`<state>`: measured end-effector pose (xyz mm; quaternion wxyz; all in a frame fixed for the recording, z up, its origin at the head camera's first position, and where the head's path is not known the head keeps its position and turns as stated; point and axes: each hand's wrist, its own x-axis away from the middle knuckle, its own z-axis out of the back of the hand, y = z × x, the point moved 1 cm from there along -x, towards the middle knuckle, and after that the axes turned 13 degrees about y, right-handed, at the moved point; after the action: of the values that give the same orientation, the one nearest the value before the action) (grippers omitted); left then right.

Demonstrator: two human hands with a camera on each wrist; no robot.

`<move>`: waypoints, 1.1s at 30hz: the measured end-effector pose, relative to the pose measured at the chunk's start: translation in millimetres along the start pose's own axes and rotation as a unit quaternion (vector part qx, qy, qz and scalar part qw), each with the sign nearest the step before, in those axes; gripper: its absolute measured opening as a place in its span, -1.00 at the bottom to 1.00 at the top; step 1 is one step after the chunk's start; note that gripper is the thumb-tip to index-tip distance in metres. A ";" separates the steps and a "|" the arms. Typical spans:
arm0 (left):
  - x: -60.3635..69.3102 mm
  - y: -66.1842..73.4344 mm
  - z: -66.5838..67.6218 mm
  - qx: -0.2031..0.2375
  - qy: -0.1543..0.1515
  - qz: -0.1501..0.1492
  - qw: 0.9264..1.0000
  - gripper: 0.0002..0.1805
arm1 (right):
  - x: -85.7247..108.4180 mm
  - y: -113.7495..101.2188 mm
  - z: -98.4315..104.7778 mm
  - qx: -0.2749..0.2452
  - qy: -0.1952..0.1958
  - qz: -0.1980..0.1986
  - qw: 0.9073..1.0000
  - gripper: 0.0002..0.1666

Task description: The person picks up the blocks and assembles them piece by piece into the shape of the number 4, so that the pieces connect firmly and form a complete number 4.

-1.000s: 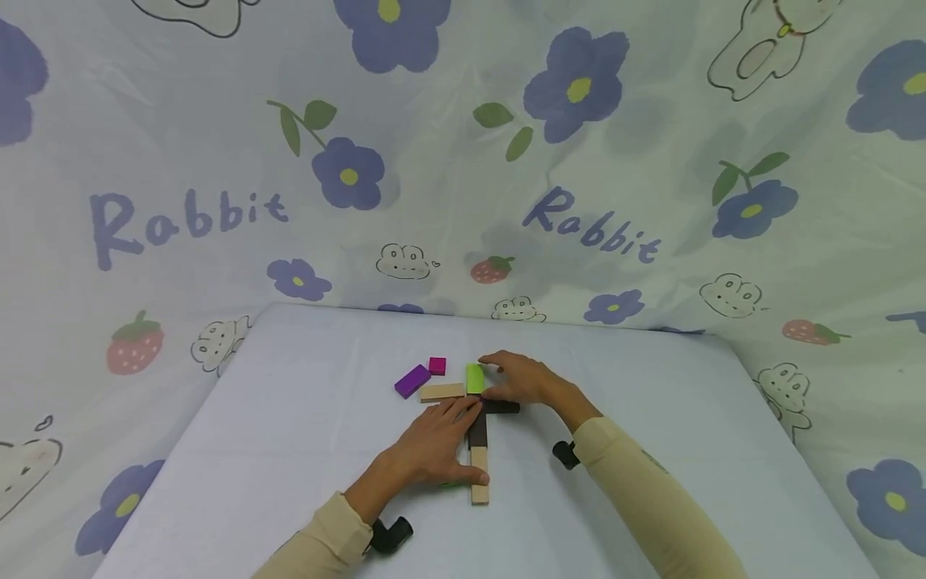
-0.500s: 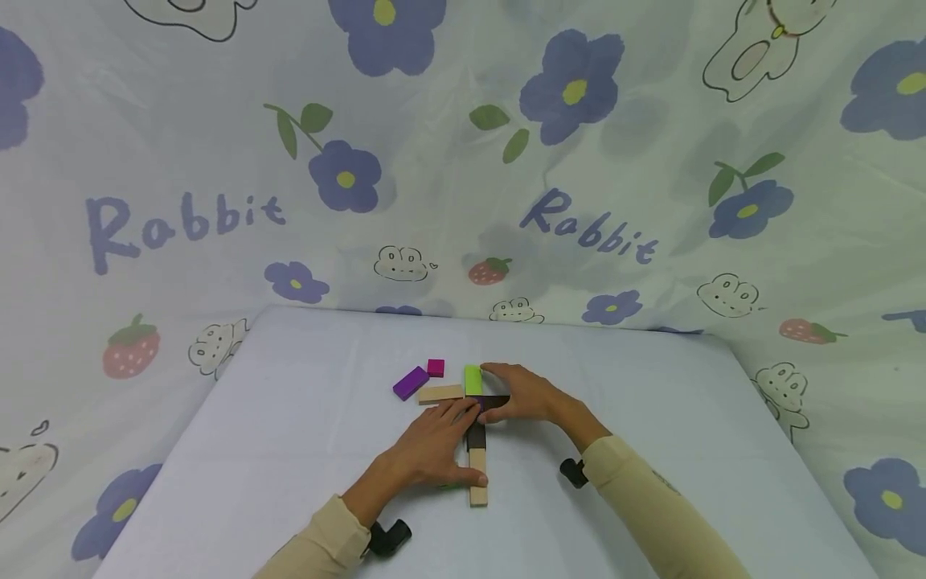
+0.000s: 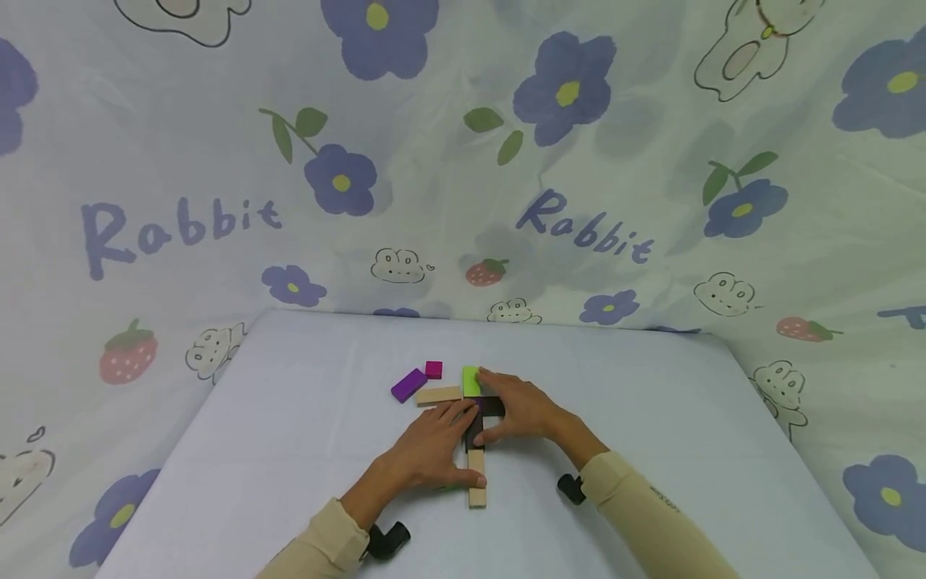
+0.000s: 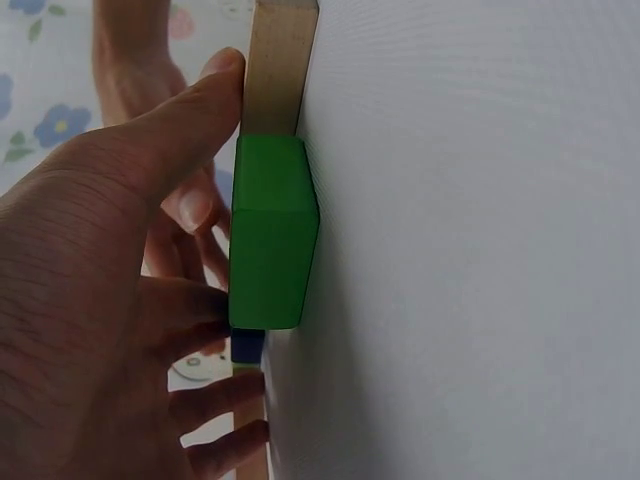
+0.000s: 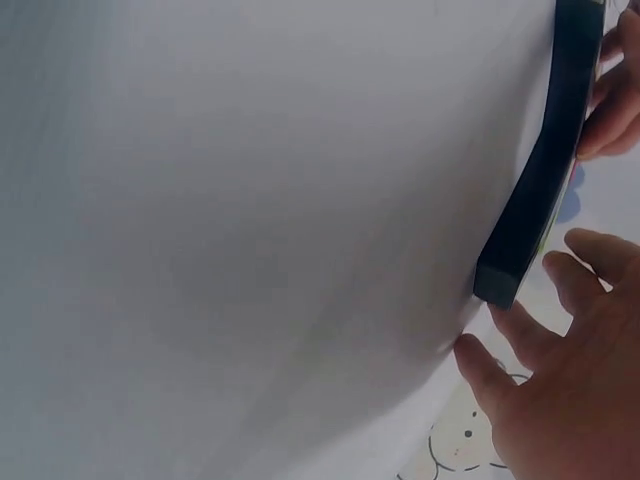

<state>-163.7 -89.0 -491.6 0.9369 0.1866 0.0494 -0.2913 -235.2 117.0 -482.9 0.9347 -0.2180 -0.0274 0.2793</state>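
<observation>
Small blocks lie joined in a cross on the white table. A light green block [image 3: 471,379] tops it, a wooden block [image 3: 437,396] points left and a dark block [image 3: 494,406] right. Below run another dark block [image 3: 473,436] and a wooden one [image 3: 476,462]. My left hand [image 3: 430,446] lies spread along the left side, fingertips at the crossing, thumb on the lower wooden part. Beside that part is a green block [image 4: 270,255], mostly hidden from the head view. My right hand [image 3: 528,410] arches over the right-hand dark block, fingers spread toward the light green block, thumb near the lower dark one.
A purple block [image 3: 409,386] and a magenta block [image 3: 433,370] lie loose at the upper left of the cross. Behind the white tabletop [image 3: 289,434] hangs a patterned cloth [image 3: 434,161]. A black wrist device [image 3: 388,540] sits by the left sleeve.
My right hand has come down from beside the light green block toward me, across the right-hand dark block, its thumb lower and fingers wider apart. My left hand has stayed in place.
</observation>
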 end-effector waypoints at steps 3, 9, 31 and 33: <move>-0.1 -0.7 -0.8 0.001 0.002 -0.002 1.000 0.20 | 1.1 -2.2 -0.9 0.006 0.006 0.007 1.000 0.38; -0.1 -1.1 -1.6 0.001 0.004 -0.002 1.000 0.20 | 2.3 -4.5 -4.2 0.022 0.006 0.014 1.000 0.36; 0.1 -0.4 -0.2 0.004 0.002 -0.003 1.000 0.20 | 3.6 -7.3 -5.5 0.044 0.007 0.017 0.999 0.36; 0.0 -0.9 -0.6 0.004 0.002 -0.003 1.000 0.20 | 3.6 -7.3 -5.5 0.045 0.006 0.017 0.999 0.36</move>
<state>-164.2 -89.5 -492.5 0.9351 0.1911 0.0511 -0.2941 -227.4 111.3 -485.1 0.9390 -0.1776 -0.0054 0.2945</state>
